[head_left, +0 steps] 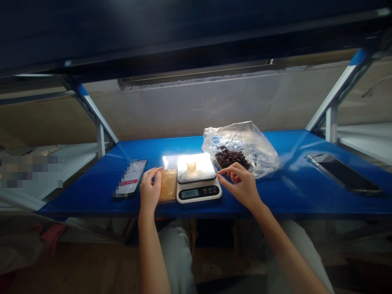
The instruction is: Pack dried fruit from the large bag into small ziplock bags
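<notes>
A white kitchen scale [199, 195] with a lit display stands at the middle of the blue table. On its bright plate sits a small amber cup [191, 166]. My left hand [151, 185] rests at the left edge of a flat tan packet [168, 185], its fingers loosely bent and apart, gripping nothing visible. At the right edge of the scale, my right hand [240, 183] has thumb and forefinger tips brought together, the other fingers curled. Whatever they may pinch is too small to make out. Behind that hand lies a clear plastic bag [261, 153] with dark brown dried pieces [231, 157].
A phone with a lit screen [131, 179] lies left of my left hand. Another phone with a dark screen [344, 172] is at the right of the blue table [284, 192]. A dark shelf [183, 36] hangs overhead, with slanted metal supports on both sides.
</notes>
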The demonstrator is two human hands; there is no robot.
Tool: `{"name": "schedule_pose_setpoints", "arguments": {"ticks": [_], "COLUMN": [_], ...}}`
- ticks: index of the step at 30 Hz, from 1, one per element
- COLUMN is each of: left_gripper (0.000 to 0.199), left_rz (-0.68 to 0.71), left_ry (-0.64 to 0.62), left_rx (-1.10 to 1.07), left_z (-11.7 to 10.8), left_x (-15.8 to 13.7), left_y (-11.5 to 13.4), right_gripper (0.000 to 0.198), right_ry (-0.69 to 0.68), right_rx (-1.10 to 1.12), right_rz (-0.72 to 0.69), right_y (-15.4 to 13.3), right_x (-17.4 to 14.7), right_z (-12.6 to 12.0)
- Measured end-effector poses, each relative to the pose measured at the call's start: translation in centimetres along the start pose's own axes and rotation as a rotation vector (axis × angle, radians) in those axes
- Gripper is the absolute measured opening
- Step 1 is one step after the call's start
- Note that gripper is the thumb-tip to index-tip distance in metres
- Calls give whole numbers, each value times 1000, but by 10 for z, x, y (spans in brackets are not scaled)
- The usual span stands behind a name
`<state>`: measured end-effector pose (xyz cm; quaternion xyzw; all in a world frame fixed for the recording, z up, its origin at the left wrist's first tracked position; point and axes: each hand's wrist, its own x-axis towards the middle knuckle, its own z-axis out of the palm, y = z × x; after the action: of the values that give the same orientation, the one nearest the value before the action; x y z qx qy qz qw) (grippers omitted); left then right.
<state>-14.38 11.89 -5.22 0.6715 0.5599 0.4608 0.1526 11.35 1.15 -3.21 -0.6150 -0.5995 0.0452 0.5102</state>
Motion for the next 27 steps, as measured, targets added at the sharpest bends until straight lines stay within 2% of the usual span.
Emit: {"name": "schedule_pose_setpoints", "arguments": {"ticks": [4,6,11,15,19,25,27], "left_gripper": [32,31,30,33,32,26,26], "left_rz": [-62,-76,-93,-80,-31,15,19], "left_ry": [74,84,93,59,18,48,65], "left_rx": [-78,-101,-103,-89,-71,-95,-100], "left_z": [-3,-4,-5,-3,2,11,13], "left_x": [-1,-2,-2,-2,-3,-4,-4], "left_y": [3,5,5,0,-2,0,-1], "right_gripper": [20,26,37,33,28,24,25], "right_ry": [273,316,197,101,109,95,55], "right_rx": [-207,-287,-376,-409,-421,-381,-356], "right_rz": [4,-12,-28,-32,-38,-112,-85], "right_y": [15,26,47,50,51,64,71], "right_x": [11,15,17,12,12,25,35], "right_z": [-18,-25,-23,-14,-16,-26,-30]}}
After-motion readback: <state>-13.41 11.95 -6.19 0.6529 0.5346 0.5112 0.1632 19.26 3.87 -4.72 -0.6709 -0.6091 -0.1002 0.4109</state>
